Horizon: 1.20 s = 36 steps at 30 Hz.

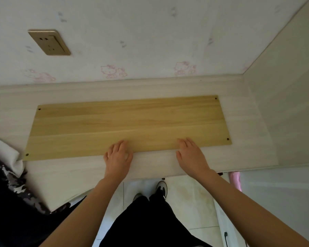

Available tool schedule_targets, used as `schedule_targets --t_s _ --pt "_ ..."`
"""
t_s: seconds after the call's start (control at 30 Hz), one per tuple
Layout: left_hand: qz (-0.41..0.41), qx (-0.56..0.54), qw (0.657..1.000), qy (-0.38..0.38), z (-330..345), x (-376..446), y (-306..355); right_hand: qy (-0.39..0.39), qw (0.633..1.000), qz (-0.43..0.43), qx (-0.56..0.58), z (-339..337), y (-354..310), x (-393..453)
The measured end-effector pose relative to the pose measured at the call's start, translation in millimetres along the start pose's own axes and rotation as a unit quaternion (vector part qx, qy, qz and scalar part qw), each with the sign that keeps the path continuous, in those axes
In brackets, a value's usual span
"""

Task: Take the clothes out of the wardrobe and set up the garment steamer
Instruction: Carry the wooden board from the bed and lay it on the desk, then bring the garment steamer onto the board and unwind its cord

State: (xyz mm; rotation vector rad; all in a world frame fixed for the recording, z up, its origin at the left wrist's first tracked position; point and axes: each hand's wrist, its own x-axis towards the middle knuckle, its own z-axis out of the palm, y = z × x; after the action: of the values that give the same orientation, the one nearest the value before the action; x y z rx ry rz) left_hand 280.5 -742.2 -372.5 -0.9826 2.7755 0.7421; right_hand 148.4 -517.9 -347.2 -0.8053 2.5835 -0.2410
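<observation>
A wooden board [127,125] lies flat on a pale shelf [79,172] below a wall with a gold socket [48,42]. Both hands rest palm-down on the board's near edge, fingers spread and flat, gripping nothing: the left hand [118,156] near the board's middle, the right hand [190,154] further along toward its right end. Patterned dark fabric [13,184] lies beyond the board's left end.

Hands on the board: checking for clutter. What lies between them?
Nothing. Head view shows only bare board edge and pale desktop between left hand and right hand.
</observation>
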Motion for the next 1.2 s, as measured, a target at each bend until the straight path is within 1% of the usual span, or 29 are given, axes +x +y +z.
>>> schedule_targets --t_s 0.13,0.3,0.4,0.57,0.77,1.03,1.2 --pt "0.038 -0.019 0.999 -0.002 1 -16 18 0.024 0.999 0.021 0.012 0 -1 -32" --pt "0.158 -0.009 0.987 -0.014 -2 -40 27 0.041 0.998 0.050 0.027 13 -11 -76" --pt "0.209 -0.034 0.977 -0.027 -4 -61 19 0.056 0.994 0.078 0.046 26 -26 -109" --pt "0.287 -0.027 0.957 -0.042 -6 -107 -1 0.080 0.985 0.142 0.063 53 -54 -178" --pt "0.352 0.014 0.931 -0.098 2 -168 -13 0.099 0.957 0.248 0.117 97 -77 -263" --pt "0.456 0.048 0.874 -0.159 30 -251 -1 0.148 0.911 0.353 0.153 139 -81 -374" --pt "0.536 0.075 0.822 -0.178 56 -312 22 0.155 0.878 0.416 0.177 174 -77 -456"
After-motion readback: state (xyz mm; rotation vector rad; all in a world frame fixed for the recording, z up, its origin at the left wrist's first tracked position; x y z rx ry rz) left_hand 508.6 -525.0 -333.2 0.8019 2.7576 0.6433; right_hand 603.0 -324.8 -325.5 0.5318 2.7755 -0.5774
